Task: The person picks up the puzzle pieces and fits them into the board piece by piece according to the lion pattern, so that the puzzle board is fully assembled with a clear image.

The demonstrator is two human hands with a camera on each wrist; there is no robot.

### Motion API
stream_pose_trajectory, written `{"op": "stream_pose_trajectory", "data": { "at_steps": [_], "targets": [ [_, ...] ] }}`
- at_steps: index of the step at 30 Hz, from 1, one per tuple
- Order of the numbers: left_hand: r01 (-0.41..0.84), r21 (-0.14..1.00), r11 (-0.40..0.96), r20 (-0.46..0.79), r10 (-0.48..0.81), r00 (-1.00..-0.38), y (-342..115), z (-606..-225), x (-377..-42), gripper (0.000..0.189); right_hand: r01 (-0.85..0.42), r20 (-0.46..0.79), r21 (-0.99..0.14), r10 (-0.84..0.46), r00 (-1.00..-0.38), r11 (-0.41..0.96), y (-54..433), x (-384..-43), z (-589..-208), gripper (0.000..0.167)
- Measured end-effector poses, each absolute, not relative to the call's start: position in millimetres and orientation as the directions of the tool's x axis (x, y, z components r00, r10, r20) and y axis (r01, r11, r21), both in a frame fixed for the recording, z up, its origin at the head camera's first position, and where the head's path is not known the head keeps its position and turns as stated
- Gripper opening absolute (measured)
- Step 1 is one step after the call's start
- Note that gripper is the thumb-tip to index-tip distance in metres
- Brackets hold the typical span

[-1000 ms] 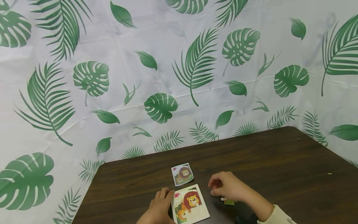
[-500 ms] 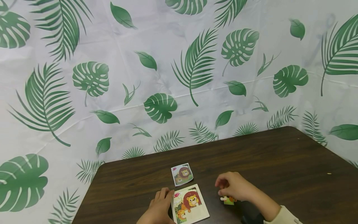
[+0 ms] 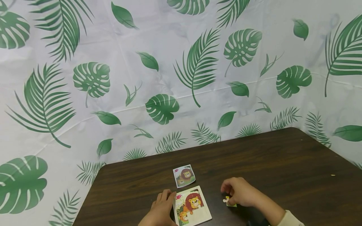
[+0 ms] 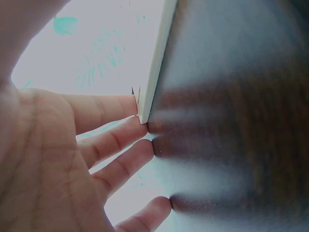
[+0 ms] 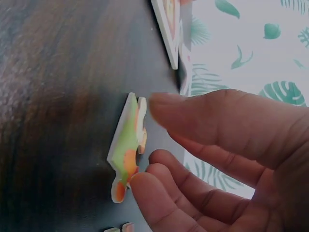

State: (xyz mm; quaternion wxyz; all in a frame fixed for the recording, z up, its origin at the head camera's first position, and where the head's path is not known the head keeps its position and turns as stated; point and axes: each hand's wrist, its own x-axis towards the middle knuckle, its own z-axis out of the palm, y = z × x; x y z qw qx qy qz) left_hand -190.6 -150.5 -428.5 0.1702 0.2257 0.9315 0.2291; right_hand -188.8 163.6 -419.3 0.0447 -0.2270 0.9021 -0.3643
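My left hand (image 3: 159, 208) rests at the left edge of a puzzle board (image 3: 201, 216) with a lion picture; part of its lower right shows bare pale wood. In the left wrist view its fingers are spread, touching the board's pale edge (image 4: 157, 72) and the table. Right of the board, my right hand (image 3: 240, 191) hovers over loose puzzle pieces (image 3: 232, 205). The right wrist view shows a green and orange piece (image 5: 124, 145) lying by a second, whitish piece (image 5: 141, 121). Thumb and fingertips are apart around them; whether a fingertip touches is unclear.
A small lion picture card (image 3: 184, 176) lies behind the board on the dark wooden table (image 3: 254, 157). More pieces (image 5: 126, 228) peek in at the bottom of the right wrist view. A white leaf-print cloth (image 3: 127, 78) hangs behind the table.
My right hand has moved a little to the right and lowered over the loose pieces, its fingers coming closer to them. The left hand and board stay in place.
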Motion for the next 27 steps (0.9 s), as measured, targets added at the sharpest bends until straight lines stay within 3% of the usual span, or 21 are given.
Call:
{"op": "stream_pose_trajectory", "data": {
  "at_steps": [27],
  "targets": [
    [0.353,0.498,0.792,-0.207,0.504,-0.838,-151.1,-430.5,-191.6,0.102,-0.34,0.038,-0.617,-0.405,-0.914,0.71,157.4,-188.0,-418.5,0.04]
  ]
}}
